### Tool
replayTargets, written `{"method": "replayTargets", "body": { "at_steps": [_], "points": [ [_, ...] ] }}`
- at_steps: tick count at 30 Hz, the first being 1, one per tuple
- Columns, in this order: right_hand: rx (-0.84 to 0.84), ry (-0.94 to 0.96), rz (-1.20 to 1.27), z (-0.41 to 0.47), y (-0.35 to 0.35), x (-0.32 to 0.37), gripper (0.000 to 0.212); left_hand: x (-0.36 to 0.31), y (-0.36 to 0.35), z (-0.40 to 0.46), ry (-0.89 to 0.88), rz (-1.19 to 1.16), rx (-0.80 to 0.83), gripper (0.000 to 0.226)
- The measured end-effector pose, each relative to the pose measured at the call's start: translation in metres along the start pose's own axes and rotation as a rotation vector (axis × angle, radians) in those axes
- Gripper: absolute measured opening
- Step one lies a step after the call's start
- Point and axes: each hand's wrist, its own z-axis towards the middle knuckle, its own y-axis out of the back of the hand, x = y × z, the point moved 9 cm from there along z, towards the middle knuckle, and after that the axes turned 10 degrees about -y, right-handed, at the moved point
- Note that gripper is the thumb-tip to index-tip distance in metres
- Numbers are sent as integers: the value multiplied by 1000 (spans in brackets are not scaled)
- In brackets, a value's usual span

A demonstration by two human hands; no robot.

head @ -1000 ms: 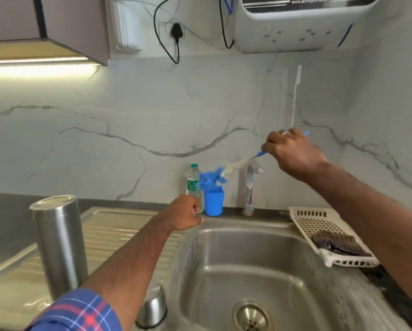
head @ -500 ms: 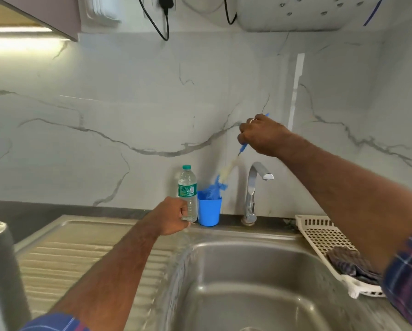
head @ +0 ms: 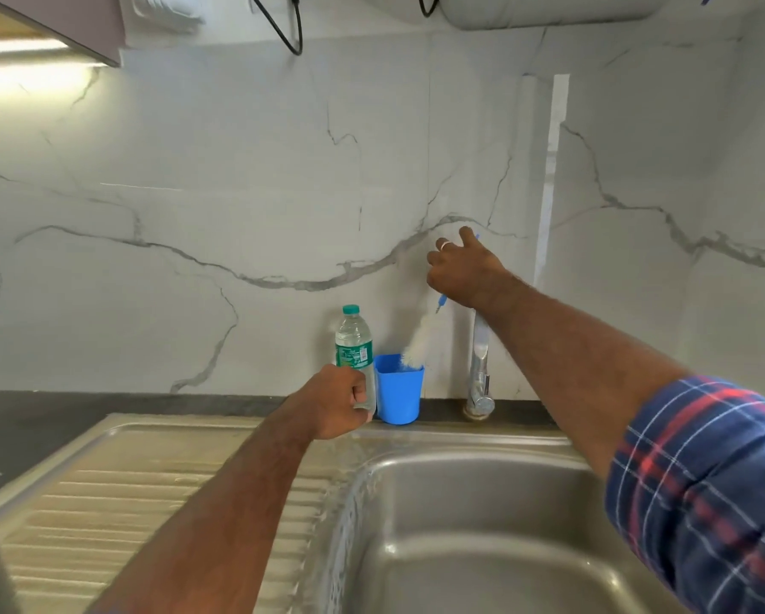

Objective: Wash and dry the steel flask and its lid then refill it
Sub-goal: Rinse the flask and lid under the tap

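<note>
While my left hand (head: 343, 403) curls around a clear plastic bottle (head: 354, 347), green label unreadable, my right hand (head: 462, 270) pinches a fluffy white brush (head: 417, 343) in a blue cup (head: 399, 392)

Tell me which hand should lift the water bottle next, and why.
Left. The left hand already grips the bottle, while the right hand holds the brush over the cup.

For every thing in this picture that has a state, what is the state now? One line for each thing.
Water bottle: upright, capped, gripped low by the left hand.
Blue cup: upright, brush head in its mouth.
Brush: tilted, handle held by the right hand.
Tap: no water running.
Sink: no standing water seen.
Flask: only a blurred edge at far left, state unclear.
</note>
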Motion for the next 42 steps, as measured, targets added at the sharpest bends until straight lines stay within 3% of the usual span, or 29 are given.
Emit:
{"method": "replayTargets", "body": {
  "at_steps": [8,13,19,22,27,33,38,42],
  "points": [
    [171,-64,171,-13,5,-4,33,-4,18,-18,32,36,6,34],
    [118,-63,192,-45,20,-4,37,-28,38,-42,48,70,-13,30],
    [71,7,433,-122,71,27,45,-76,84,-89,59,128,-40,21],
    [112,29,609,-164,95,49,45,-108,119,-117,40,119,-114,19],
    [222,62,1205,-207,151,94,39,-150,180,-170,6,185,-199,29],
    [374,242,1660,-236,247,154,83,-140,260,-252,80,189,-425,56],
    [386,225,1819,-242,296,206,123,-90,281,-321,187,170,-572,57],
    [378,88,1908,-237,301,238,130,-51,276,-367,290,143,-678,57]
  ]
}}
